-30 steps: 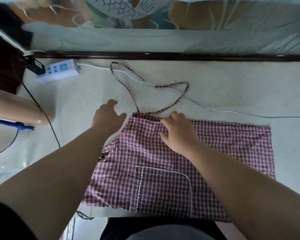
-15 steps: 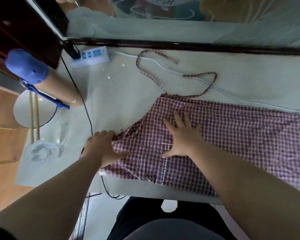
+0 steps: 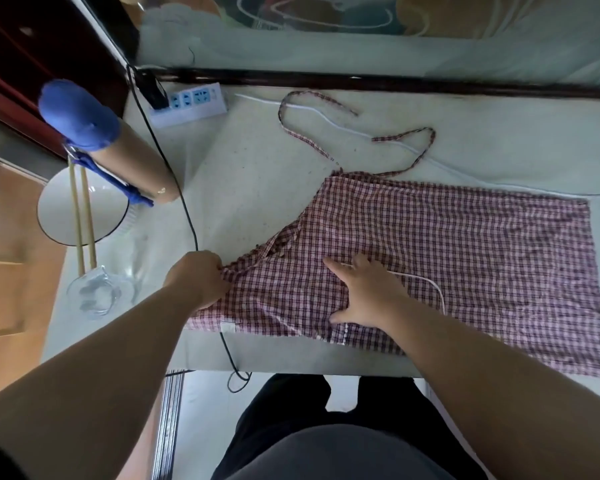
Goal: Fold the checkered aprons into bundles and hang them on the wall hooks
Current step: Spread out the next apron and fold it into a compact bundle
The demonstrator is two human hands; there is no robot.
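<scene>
A red-and-white checkered apron [image 3: 465, 244] lies spread flat on the pale table [image 3: 243, 174], its thin neck strap [image 3: 309, 136] looping away toward the far edge. A white-trimmed pocket shows near its front edge. My left hand [image 3: 200, 277] pinches the apron's left corner, where the cloth is bunched and partly folded over. My right hand [image 3: 364, 294] rests flat on the cloth over the pocket, fingers spread, pressing it down. No wall hooks are in view.
A white power strip [image 3: 191, 103] with a black plug and cord sits at the far left; a white cable crosses behind the apron. A brown cylinder with a blue cap [image 3: 108, 147], a bowl with chopsticks [image 3: 80, 206] and a glass cup [image 3: 94, 294] crowd the table's left edge.
My left hand came back from the apron's top corner to its left corner and closed on it. My right hand slid down from the top edge onto the pocket.
</scene>
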